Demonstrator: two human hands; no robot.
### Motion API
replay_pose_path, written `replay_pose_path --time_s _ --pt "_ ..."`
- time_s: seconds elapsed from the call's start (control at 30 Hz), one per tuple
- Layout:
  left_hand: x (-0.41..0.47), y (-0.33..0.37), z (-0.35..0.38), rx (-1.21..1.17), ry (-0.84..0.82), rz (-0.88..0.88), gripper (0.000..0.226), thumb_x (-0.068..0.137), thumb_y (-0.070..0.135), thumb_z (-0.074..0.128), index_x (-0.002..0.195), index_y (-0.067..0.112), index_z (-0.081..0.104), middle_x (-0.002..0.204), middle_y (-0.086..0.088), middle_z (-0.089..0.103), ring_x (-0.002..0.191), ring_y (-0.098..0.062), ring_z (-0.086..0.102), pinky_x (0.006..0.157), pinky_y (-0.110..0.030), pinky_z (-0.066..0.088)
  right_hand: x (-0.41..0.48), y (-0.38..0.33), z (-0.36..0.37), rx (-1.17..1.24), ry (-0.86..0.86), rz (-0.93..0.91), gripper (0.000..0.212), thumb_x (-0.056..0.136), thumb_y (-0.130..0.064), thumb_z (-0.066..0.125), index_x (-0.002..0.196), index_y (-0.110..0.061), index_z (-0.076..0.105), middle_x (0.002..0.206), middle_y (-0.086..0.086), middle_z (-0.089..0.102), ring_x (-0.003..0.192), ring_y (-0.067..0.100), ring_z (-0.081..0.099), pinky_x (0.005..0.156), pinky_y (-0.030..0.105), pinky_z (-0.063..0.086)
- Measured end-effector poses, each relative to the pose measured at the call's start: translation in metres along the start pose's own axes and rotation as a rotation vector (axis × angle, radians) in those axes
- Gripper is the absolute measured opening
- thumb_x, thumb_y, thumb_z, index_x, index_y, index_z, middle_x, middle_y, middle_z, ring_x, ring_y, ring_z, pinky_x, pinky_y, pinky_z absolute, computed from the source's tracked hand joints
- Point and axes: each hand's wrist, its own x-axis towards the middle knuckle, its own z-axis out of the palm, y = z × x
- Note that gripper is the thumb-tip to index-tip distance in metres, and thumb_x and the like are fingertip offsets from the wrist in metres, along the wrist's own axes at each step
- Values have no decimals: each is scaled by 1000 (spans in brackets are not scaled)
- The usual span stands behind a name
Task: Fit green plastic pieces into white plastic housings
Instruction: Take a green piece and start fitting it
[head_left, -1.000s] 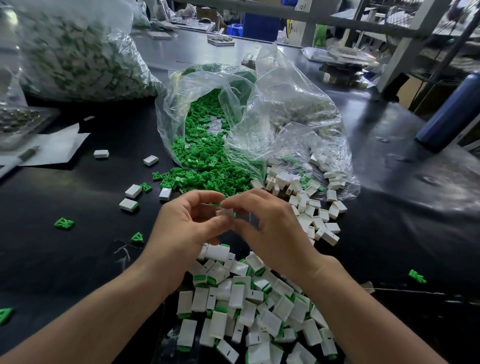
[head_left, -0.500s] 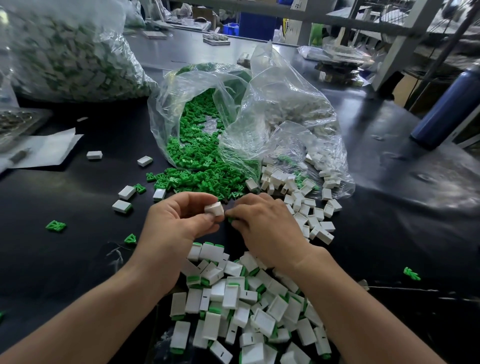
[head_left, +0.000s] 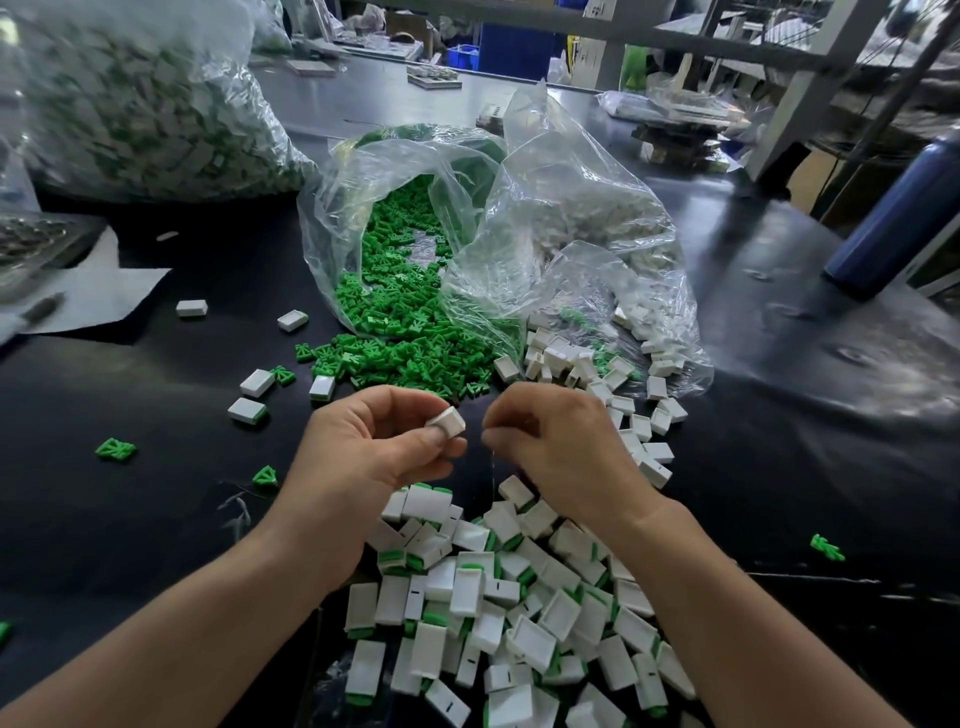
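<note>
A housing (head_left: 448, 422) was pinched in the left hand (head_left: 363, 452). The right hand (head_left: 561, 447), curled, had been drawn just clear of it, where the two had met half a second before; its contents could not be told. A fitting was judged just made. Green pieces (head_left: 410, 332) were spilled beyond on the table (head_left: 130, 519). No writing could be read.

Left hand (head_left: 371, 447) pinches white housing (head_left: 447, 421); right hand (head_left: 558, 447) curled just beside it, contents unclear; assembled pile (head_left: 519, 597) below on black table (head_left: 130, 519).

Left hand (head_left: 371, 457), right hand (head_left: 563, 452) bare; forearms (head_left: 182, 639) bare to frame edge.
</note>
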Motion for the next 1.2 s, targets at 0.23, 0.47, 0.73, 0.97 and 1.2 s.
replay_pose_path --time_s 0.23,0.47,0.73,0.97,1.2 --pt "-1 1 0 -10 -15 -15 12 78 -7 60 78 5 62 65 -4 70 63 -17 69 55 -21 55 -9 -14 -7 461 67 -18 29 83 -2 62 78 -31 65 67 -11 64 67 4 63 70 22 54" --pt "-2 1 0 46 -43 14 11 77 -7 62 79 3 63 63 -4 69 58 -13 66 54 -20 54 -10 -16 -1 385 50 -23 13 82 -3 65 85 -14 71 70 -12 63 69 7 60 72 33 54" --pt "-2 0 -1 97 -47 46 9 75 -4 65 79 3 64 63 -5 69 58 -12 66 54 -19 53 -12 -16 -1 345 -29 30 20 88 -15 60 73 -29 60 71 2 66 66 16 63 69 41 54" --pt "-2 1 -2 109 -53 56 8 71 2 67 77 4 64 64 -6 69 60 -12 66 53 -18 52 -13 -18 -1 314 -88 69 20 90 -23 56 70 -27 56 67 -3 62 66 15 60 68 38 54" --pt "-3 5 -3 127 -41 58 28 55 18 69 81 11 64 63 -4 70 58 -12 66 51 -19 52 -15 -20 0 312 -111 41 25 94 -23 49 71 -17 55 63 -7 57 64 17 57 65 40 51"
